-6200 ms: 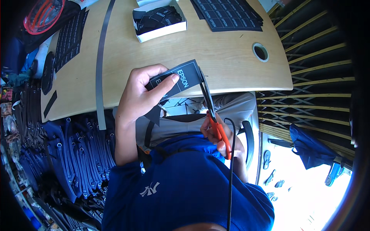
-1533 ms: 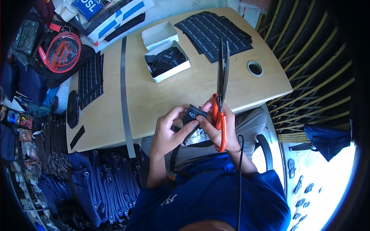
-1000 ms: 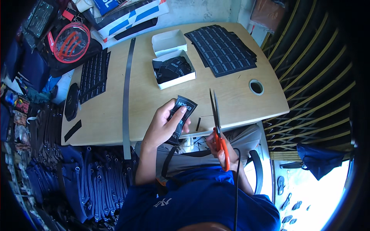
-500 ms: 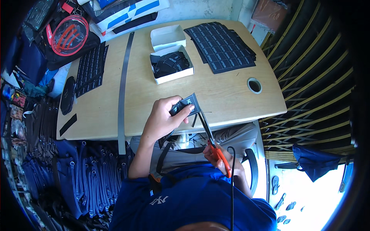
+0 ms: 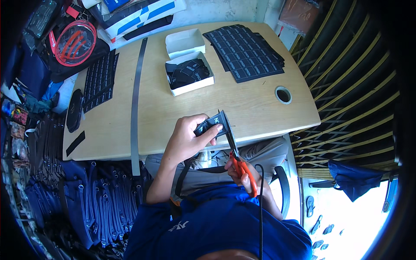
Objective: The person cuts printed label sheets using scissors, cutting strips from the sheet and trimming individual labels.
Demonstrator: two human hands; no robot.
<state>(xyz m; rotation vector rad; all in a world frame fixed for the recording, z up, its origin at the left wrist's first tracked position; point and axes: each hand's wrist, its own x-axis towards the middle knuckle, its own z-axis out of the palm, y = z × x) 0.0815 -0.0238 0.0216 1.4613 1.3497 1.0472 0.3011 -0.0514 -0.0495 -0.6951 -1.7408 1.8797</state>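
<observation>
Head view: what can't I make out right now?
All in the head view:
Left hand: some fingers hidden behind the black strip.
Right hand: fingers partly hidden by the scissors.
Blades: too small to tell whether the strip is cut through.
White box: lower black pieces covered by the top ones.
Floor at right: washed out by glare.

Label pieces in box on table; strip left, label sheets right; scissors before box.

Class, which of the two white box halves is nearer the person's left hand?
The front half, closer to the left hand and heaped with loose black labels; the back half stands toward the wall, its white inside showing.
</observation>
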